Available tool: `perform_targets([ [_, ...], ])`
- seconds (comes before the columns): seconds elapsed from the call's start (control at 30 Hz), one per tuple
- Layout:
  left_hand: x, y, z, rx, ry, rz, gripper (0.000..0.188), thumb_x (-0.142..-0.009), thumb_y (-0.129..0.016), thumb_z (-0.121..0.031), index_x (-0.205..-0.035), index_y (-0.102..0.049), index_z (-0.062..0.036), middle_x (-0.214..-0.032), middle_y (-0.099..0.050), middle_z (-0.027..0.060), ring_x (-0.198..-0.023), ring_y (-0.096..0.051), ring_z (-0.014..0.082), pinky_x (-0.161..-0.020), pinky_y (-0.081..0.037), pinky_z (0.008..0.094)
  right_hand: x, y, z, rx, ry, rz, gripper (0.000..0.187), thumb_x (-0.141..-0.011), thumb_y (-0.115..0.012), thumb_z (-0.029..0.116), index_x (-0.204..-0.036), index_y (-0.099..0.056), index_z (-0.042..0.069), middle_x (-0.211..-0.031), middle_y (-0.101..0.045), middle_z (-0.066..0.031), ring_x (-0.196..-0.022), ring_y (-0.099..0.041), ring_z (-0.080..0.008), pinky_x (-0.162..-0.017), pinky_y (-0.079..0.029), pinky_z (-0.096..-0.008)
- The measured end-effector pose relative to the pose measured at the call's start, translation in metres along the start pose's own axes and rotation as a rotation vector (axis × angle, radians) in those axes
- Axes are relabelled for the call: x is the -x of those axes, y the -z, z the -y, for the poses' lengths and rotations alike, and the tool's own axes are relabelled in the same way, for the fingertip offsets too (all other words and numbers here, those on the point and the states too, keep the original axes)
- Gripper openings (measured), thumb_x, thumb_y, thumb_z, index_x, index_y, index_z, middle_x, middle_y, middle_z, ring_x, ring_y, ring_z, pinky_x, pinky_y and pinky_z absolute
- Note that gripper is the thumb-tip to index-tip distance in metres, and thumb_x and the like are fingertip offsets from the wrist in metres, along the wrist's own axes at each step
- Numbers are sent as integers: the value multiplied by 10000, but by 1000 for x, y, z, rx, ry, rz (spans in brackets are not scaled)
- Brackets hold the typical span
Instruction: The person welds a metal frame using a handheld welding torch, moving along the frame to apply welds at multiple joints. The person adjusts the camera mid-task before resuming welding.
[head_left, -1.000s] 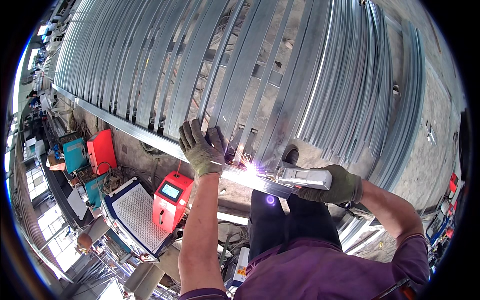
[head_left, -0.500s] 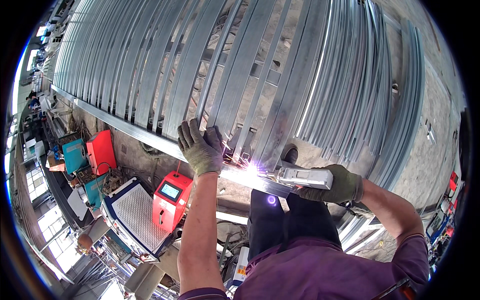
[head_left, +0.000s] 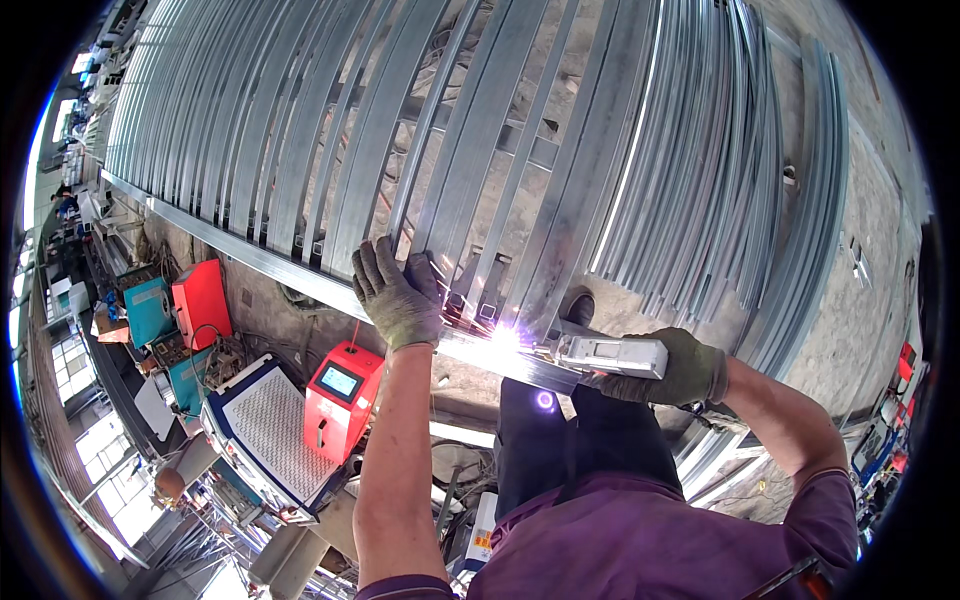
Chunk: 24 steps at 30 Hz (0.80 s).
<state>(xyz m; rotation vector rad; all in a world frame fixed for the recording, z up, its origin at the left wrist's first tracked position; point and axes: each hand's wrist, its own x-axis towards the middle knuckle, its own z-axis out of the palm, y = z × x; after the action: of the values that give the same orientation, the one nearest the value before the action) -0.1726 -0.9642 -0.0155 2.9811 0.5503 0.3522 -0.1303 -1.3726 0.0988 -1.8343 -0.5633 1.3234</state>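
My right hand [head_left: 688,368], in a grey-green work glove, is closed round a white and grey welding gun [head_left: 612,355]. A bright white-violet arc with sparks burns at the gun's nozzle. It sits where a long steel rail [head_left: 270,270] meets the ends of flat rectangular steel tubes [head_left: 562,225]. Gloved alike, my left hand [head_left: 402,306] lies with fingers stretched over the rail and tube ends, left of the arc. Glare hides the joint itself. Narrower tubes [head_left: 525,165] lie between the wide ones, and their open square ends show near the sparks.
Loose thin steel bars [head_left: 700,170] lie in a bundle to the right, with more lengths [head_left: 825,190] beyond. A red machine with a screen [head_left: 343,395] stands left of my forearm beside a perforated-top unit [head_left: 275,425]. A dark shoe [head_left: 580,307] shows below the frame.
The arc still burns at nearly the same spot, and its glare is slightly larger. My left hand has shifted very slightly left; the gun has hardly moved.
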Motion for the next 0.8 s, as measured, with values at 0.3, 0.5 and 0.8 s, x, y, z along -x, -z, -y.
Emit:
perform_targets([
  [0.3,0,-3,2,4,-3,-9,617,-1067,-629,-394,-1561,-514,-43,-1593,-529,324,-1519,-458,528,-1261,-352,615,2,2,1,8,-17,25,604,-985,-773,576,-1409,-731,148,-1173,-817,-130,-1072,-798,-295,-938,-632,-377],
  [0.5,1,-3,3,14,14,15,660,-1059,-609,-440,-1575,-485,-48,-1625,-495,294,-1550,-422,514,-1272,-322,643,6,3,-3,-8,-42,35,612,-973,-787,578,-1412,-730,155,-1175,-818,-129,-1087,-798,-288,-954,-632,-371],
  [0.8,1,-5,5,18,3,19,658,-1062,-607,-437,-1564,-488,-29,-1626,-493,295,-1549,-421,518,-1273,-320,643,8,6,3,-22,-83,42,620,-964,-793,594,-1404,-738,161,-1203,-816,-124,-1115,-792,-293,-969,-630,-374],
])
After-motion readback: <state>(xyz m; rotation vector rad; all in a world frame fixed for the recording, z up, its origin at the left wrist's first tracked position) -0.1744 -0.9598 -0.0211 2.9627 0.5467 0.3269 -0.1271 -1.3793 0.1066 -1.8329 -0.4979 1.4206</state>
